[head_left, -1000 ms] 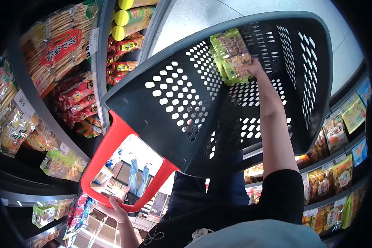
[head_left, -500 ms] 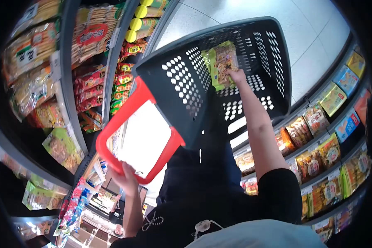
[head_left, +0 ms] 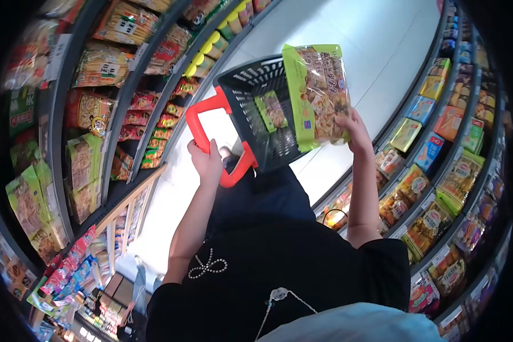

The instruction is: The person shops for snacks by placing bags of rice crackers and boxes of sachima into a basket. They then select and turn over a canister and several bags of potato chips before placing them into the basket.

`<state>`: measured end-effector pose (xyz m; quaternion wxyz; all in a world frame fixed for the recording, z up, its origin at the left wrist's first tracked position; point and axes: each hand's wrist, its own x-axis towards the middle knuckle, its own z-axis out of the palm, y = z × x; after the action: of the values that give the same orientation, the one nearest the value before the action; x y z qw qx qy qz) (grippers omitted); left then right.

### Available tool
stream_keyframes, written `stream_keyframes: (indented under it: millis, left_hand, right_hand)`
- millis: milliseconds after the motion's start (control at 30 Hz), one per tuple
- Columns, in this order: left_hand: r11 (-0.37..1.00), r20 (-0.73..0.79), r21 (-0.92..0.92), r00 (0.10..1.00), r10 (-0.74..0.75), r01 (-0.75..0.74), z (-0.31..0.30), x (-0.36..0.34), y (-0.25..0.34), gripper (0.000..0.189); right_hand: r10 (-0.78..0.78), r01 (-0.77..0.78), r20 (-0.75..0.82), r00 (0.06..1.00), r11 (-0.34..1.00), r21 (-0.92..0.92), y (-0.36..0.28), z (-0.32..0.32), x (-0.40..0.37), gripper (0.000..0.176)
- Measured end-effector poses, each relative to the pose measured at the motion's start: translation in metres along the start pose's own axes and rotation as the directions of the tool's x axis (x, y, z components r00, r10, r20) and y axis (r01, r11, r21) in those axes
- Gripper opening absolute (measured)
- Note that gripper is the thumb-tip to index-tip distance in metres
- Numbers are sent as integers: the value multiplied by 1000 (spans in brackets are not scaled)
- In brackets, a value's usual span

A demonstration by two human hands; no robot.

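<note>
Left hand [head_left: 206, 162]: fingers around red handle [head_left: 195, 122] of black basket [head_left: 251, 94] | right hand [head_left: 356, 132]: grips green-edged snack bag [head_left: 319, 94] by its lower right corner, over basket's right edge | similar smaller-looking pack [head_left: 273, 112]: inside basket

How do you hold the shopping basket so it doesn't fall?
Probably best by the long outer bar of its red handle, coming from outside the basket. The handle is a loop sticking out past the rim, with a gap where fingers can curl through. The left hand is holding that bar.
</note>
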<state>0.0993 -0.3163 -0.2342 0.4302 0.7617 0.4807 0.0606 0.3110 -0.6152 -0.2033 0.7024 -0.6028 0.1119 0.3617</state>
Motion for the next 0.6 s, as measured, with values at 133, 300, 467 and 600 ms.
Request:
stream_keyframes:
  millis: [133,300,467,600]
  left_hand:
    - [985,66,-166,997,-46,56,-3,-6,20,40]
    - [956,-9,-261,991,135,-132,-23,-12,28,55]
    - [359,146,-933,937,319,23,-111,-36,62,65]
    - [-42,100,-987,809,580,152,-190,-55,54,59]
  right_hand:
    - [-155,153,74,985,988,38,-63,53,-73,59]
    - [-235,262,313,920,964,-47,-98,113,-125,68]
    - [-165,297,505,847,935,-192,-102,172,-147,68]
    - [-50,361,675,736,873,-328,-90,210,-134,65]
